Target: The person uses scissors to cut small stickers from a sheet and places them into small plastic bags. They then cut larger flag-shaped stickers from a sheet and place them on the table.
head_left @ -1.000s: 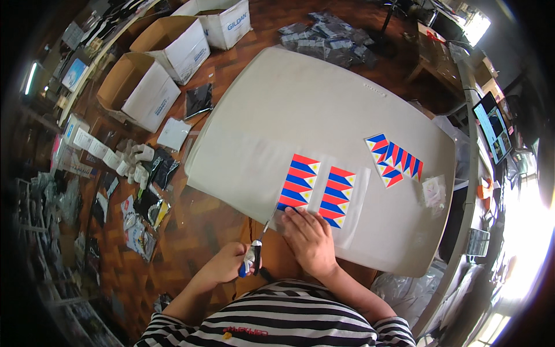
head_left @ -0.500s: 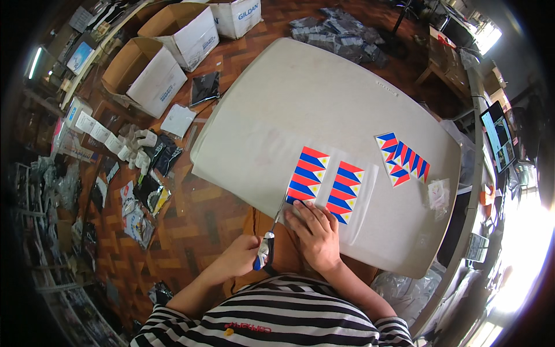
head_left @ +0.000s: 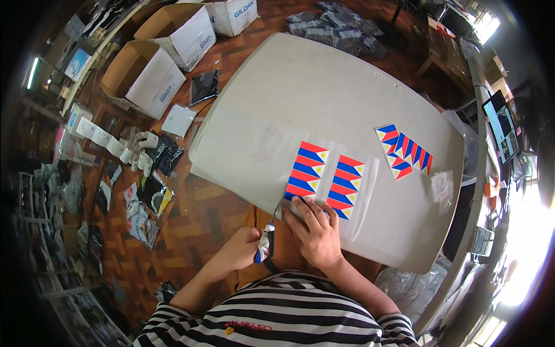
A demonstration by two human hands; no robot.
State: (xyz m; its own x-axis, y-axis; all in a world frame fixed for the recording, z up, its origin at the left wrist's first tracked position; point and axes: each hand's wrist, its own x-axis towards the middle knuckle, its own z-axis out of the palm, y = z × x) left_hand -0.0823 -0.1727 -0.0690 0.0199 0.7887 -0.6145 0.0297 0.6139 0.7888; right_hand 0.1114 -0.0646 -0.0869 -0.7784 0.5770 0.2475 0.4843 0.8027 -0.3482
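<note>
Leftmost red-white-and-blue flag-patterned strip (head_left: 307,169) is running lengthwise away across the pale grey desk (head_left: 277,98) from the nearer right hand (head_left: 317,236), whose slightly spread fingers are pressing its near end; the left hand (head_left: 241,247) is gripping a blue-and-black-handled cutting tool (head_left: 266,240).

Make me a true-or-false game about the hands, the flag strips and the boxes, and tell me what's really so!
1. The left hand holds a tool with blue on its handle. True.
2. The right hand is up in the air. False: it rests at the near end of the two flag strips.
3. More flag pieces lie toward the right side of the table. True.
4. The cardboard boxes stand on the table. False: they are off it, beyond its left side.
</note>
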